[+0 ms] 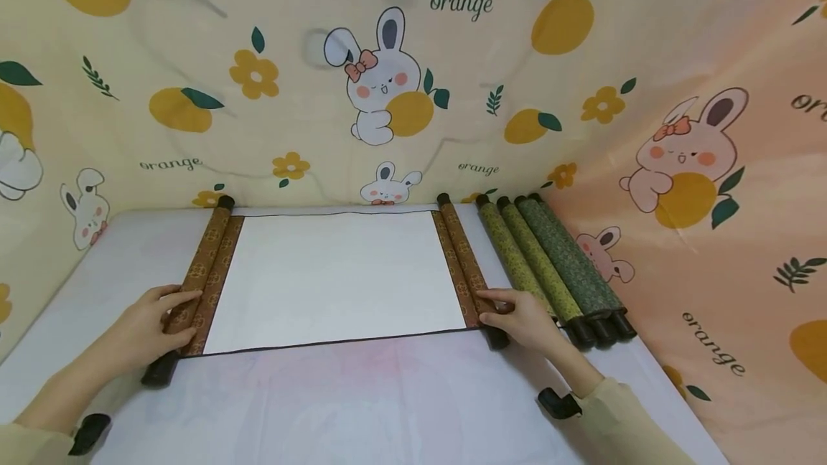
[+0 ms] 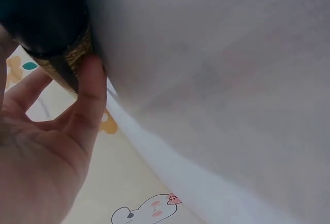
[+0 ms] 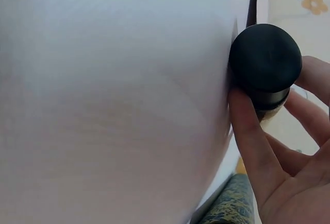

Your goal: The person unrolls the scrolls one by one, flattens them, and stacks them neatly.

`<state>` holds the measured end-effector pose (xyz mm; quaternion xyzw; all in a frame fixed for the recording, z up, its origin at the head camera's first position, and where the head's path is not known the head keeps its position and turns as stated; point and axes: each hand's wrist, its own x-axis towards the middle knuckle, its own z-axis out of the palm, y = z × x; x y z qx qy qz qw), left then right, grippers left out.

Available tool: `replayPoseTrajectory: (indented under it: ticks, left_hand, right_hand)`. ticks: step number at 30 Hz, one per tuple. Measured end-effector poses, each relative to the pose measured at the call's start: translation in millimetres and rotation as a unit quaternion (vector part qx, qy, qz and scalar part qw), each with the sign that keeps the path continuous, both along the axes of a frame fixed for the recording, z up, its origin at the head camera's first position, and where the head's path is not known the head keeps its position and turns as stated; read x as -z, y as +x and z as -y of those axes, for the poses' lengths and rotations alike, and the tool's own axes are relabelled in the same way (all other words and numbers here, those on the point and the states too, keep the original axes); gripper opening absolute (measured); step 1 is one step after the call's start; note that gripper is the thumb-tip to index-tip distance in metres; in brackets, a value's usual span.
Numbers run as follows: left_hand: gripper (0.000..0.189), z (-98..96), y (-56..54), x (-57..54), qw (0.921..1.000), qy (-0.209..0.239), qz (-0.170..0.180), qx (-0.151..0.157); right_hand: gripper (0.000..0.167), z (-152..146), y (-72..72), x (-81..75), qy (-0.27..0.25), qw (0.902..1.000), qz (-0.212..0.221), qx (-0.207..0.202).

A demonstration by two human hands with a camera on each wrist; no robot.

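Between the left grip (image 1: 155, 318) and right grip (image 1: 523, 316), a blank handscroll (image 1: 342, 278) lies spread on the white surface (image 1: 362, 407). They pinch its left roller (image 1: 205, 253) and right roller (image 1: 461, 246) near the black ends. Light, even tension, rollers parallel, should keep the paper uncreased and off the rolled green scrolls (image 1: 571, 257) right of the right grip.

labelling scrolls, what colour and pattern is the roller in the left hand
The roller is brown with a lighter floral pattern, clearest in the head view.
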<state>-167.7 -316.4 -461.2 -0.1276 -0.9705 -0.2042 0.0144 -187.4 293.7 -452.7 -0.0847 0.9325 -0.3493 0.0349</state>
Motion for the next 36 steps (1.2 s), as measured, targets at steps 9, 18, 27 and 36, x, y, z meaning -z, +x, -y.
replayPoseTrajectory:
  ticks: [9, 18, 27, 36]
  left_hand:
    - [0.063, -0.6, 5.4, 3.8, 0.9999, 0.002, -0.003, 0.016]
    - [0.062, -3.5, 10.8, 1.8, 0.9998, 0.01, 0.0, 0.015]
    - [0.059, -16.9, 19.2, -9.7, 0.9979, 0.012, -0.054, 0.033]
    - [0.059, -63.7, 10.2, -34.1, 0.9916, 0.076, -0.093, 0.048]
  right_hand:
    - [0.045, 0.3, 1.7, 0.3, 0.018, 0.9996, -0.008, -0.022]
    - [0.042, -1.2, 8.2, -2.2, 0.02, 0.9984, -0.029, -0.044]
    - [0.042, -3.8, 14.6, -7.5, -0.002, 0.9988, -0.032, -0.037]
    - [0.043, -11.2, 12.9, -22.8, -0.04, 0.995, -0.085, -0.035]
